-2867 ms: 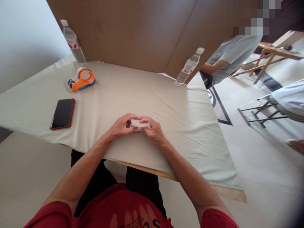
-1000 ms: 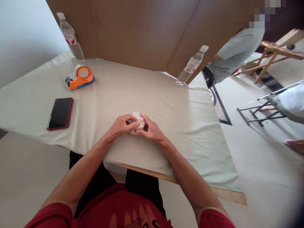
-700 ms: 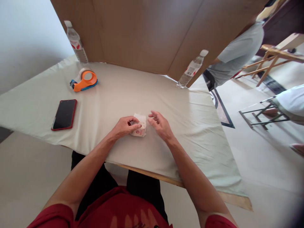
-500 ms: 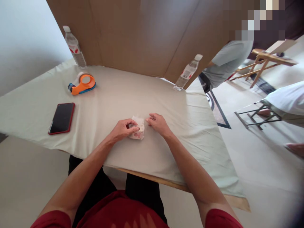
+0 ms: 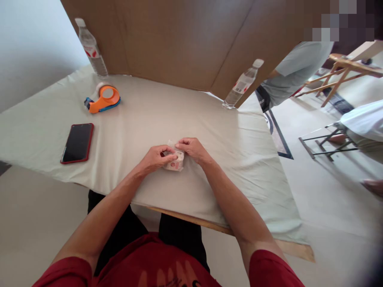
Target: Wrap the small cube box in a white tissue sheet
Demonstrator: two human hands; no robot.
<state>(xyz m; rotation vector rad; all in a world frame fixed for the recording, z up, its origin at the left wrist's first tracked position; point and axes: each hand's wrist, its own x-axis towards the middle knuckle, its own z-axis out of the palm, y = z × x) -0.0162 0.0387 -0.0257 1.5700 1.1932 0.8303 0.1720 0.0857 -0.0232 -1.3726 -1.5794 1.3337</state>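
Packet [image 5: 177,164], right hand [image 5: 193,148] nearer now

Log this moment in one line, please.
left hand: holding white packet | right hand: at its far edge | left side: phone, tape dispenser

Table [image 5: 295,249]: bare wood showing at my edge.
Cloth [image 5: 149,115]: pale, creased, spread over it.
Packet [image 5: 177,164]: whitish, printed, close to me.
Phone [image 5: 77,143]: flat on my left, screen up.
Tape dispenser [image 5: 103,105]: orange, beyond the phone.
Cardboard [image 5: 179,44]: standing along the far side.
Left bottle [image 5: 92,51], right bottle [image 5: 243,85]: upright beside it.
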